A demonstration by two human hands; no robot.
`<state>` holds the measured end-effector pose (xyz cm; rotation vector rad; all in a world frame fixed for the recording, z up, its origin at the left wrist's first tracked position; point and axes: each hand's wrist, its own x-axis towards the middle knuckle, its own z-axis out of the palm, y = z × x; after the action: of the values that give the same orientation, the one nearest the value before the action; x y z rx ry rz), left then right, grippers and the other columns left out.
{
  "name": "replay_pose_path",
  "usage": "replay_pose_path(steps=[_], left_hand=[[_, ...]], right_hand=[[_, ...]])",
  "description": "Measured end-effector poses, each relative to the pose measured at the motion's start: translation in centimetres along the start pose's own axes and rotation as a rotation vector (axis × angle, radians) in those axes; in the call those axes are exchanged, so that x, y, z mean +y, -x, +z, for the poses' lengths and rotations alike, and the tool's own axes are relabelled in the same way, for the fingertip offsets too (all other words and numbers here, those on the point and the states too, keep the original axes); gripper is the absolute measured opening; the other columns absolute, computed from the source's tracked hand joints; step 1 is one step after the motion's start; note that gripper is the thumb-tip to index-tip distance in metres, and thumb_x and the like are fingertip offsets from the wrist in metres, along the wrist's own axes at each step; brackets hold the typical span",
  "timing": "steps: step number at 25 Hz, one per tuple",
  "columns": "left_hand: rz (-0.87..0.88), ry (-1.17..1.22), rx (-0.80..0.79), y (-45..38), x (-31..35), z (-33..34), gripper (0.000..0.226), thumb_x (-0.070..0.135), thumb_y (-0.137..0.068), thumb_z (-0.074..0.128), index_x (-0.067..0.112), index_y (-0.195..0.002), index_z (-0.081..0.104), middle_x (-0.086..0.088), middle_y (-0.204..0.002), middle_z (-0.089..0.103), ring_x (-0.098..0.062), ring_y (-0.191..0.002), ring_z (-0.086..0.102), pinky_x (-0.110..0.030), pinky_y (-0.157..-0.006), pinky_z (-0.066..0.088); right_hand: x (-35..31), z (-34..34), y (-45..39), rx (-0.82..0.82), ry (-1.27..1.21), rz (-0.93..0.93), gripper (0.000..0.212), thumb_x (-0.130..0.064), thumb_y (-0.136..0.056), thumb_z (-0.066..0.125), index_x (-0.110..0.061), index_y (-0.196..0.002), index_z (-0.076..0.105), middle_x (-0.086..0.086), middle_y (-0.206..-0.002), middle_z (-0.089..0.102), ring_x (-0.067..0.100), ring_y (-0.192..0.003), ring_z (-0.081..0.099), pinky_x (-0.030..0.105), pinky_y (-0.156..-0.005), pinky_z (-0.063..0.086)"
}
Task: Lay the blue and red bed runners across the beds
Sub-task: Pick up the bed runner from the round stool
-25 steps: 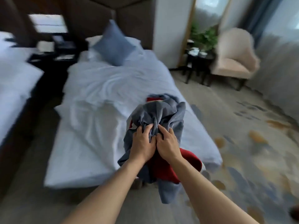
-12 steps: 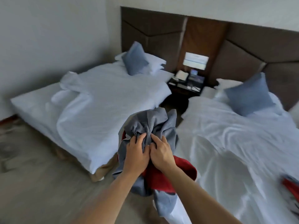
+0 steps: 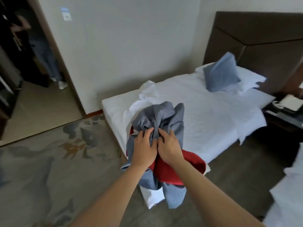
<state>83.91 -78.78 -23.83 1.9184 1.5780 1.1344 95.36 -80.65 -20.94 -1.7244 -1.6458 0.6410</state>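
Bunched blue-grey and red fabric bed runner [image 3: 161, 122]: held in the air over the foot corner of the white-sheeted bed [image 3: 205, 115], with blue folds uppermost and red cloth hanging beneath the wrists. Left hand [image 3: 145, 149]: fingers curled into the blue folds, gripping. Right hand [image 3: 168, 147]: likewise clenched on the same bundle, just beside the left hand and touching it. Square blue cushion [image 3: 221, 73]: propped upright against the white pillows [image 3: 249, 77] at the dark padded headboard [image 3: 255, 45]. Patterned carpet [image 3: 54, 169]: seen below the runner and beside the bed.
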Motion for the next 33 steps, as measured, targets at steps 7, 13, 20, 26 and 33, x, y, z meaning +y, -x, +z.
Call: replay_pose_path(steps=[7,13,20,26,33], left_hand=[[-0.113,-0.032,0.121,-12.7,-11.8,-5.8,0.038,0.023,-0.096,0.056,0.028,-0.134,0.051,0.001,-0.128,0.054,-0.017,-0.116,0.050,-0.037,-0.103,0.043],[-0.153,-0.020,0.082,-23.0,-22.0,-9.7,0.038,0.021,-0.096,0.056,0.027,-0.133,0.052,0.001,-0.129,0.053,-0.018,-0.118,0.048,-0.040,-0.104,0.042],[-0.158,-0.008,-0.013,-35.6,-28.9,-8.4,0.038,0.020,-0.096,0.056,0.028,-0.133,0.052,0.000,-0.130,0.052,-0.019,-0.118,0.047,-0.036,-0.104,0.042],[-0.053,-0.008,-0.192,-48.6,-31.0,0.3,0.036,0.022,-0.095,0.054,0.029,-0.131,0.051,0.000,-0.129,0.052,-0.022,-0.118,0.050,-0.035,-0.099,0.047],[0.171,0.088,-0.582,-56.5,-25.2,16.2,0.044,0.041,-0.091,0.041,0.026,-0.129,0.054,-0.003,-0.122,0.056,-0.023,-0.109,0.056,-0.044,-0.093,0.051]], right_hand=[[-6.9,10.5,-14.6,-0.152,0.048,-0.191,0.046,-0.011,-0.100,0.040,-0.013,-0.145,0.048,0.009,-0.139,0.051,0.034,-0.125,0.047,0.051,-0.102,0.041],[-11.5,20.0,-25.5,-0.187,0.077,-0.162,0.045,-0.011,-0.099,0.041,-0.011,-0.142,0.050,0.010,-0.140,0.051,0.035,-0.126,0.047,0.052,-0.101,0.041],[-10.9,26.1,-38.7,-0.163,0.041,0.007,0.049,-0.020,-0.098,0.039,-0.025,-0.146,0.045,0.012,-0.134,0.049,0.032,-0.115,0.053,0.051,-0.100,0.043],[-4.2,26.0,-51.3,-0.016,0.007,0.168,0.049,-0.021,-0.099,0.039,-0.024,-0.147,0.045,0.013,-0.139,0.046,0.032,-0.118,0.052,0.051,-0.103,0.042],[7.4,18.0,-56.7,0.278,-0.034,0.578,0.055,-0.039,-0.090,0.029,-0.034,-0.142,0.046,0.008,-0.132,0.048,0.033,-0.109,0.057,0.051,-0.096,0.048]])
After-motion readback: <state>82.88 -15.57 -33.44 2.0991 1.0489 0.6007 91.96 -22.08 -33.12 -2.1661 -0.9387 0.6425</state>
